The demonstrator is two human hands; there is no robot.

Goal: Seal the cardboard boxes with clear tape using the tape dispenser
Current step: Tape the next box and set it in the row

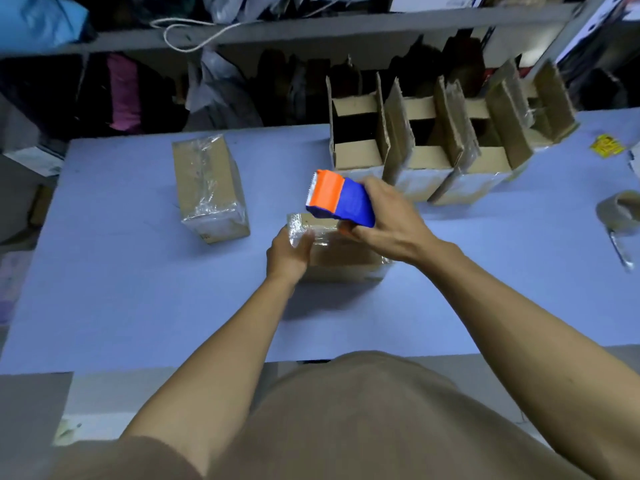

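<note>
Brown fabric of the person's shirt [346, 420] was seen nearest the lens, with both bare forearms stretched out over the blue counter [138, 306]. A small cardboard box [341, 252], already glossy with clear tape, was found on the counter's middle, a little toward the near edge. Its left end was gripped by the left hand [289, 252], fingers [304, 237] curled over the top edge. The blue-and-orange tape dispenser [337, 199] was held by the right hand [388, 221], whose fingers were wrapped around its blue body; it was lifted just above the box's far side, orange end pointed to the far left. A second taped box [209, 188] was set apart toward the far left corner. Along the far edge, a row of open boxes [433, 147] was stood close together, flaps raised. A tape roll [620, 213] was seen at the right edge, blurred, and a yellow scrap [606, 145] near the far right corner.
</note>
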